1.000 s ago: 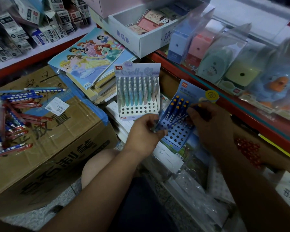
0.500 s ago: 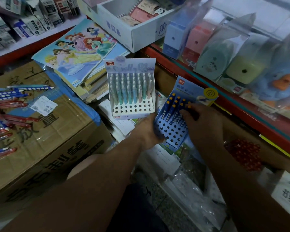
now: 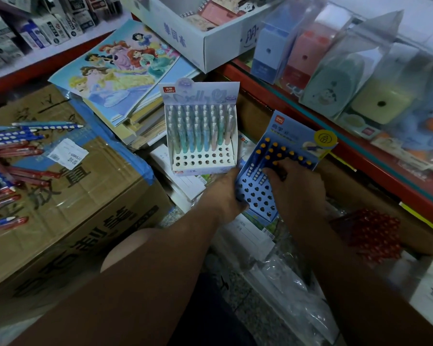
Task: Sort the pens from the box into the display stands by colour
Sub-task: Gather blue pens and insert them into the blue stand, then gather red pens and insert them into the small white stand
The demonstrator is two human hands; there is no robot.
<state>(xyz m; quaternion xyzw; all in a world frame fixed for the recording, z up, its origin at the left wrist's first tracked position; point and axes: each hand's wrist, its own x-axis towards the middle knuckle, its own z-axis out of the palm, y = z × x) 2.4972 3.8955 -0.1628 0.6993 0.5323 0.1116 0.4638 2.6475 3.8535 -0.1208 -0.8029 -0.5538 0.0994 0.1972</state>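
A blue display stand (image 3: pixel 261 196) with rows of holes lies tilted in the middle of the view. Several blue pens with yellow tops (image 3: pixel 273 152) stand in its upper rows. My left hand (image 3: pixel 226 193) grips the stand's left edge. My right hand (image 3: pixel 295 186) is over the stand, its fingertips on the pens there; whether it pinches one is hidden. Loose blue and red pens (image 3: pixel 13 156) lie on a cardboard box (image 3: pixel 68 203) at the left. A red stand with red pens (image 3: pixel 375 233) sits at the right, under my right forearm.
A white stand of pastel pens (image 3: pixel 201 131) stands upright just behind my left hand. Colouring books (image 3: pixel 120 68) are stacked behind it. A red shelf edge (image 3: pixel 360 151) with packaged sharpeners runs along the right. A white carton (image 3: pixel 210 38) sits at the top.
The blue stand has come down and settled lower, my left hand still on its edge. My right hand has slid from the stand's upper right to the pen rows. The view has shifted left.
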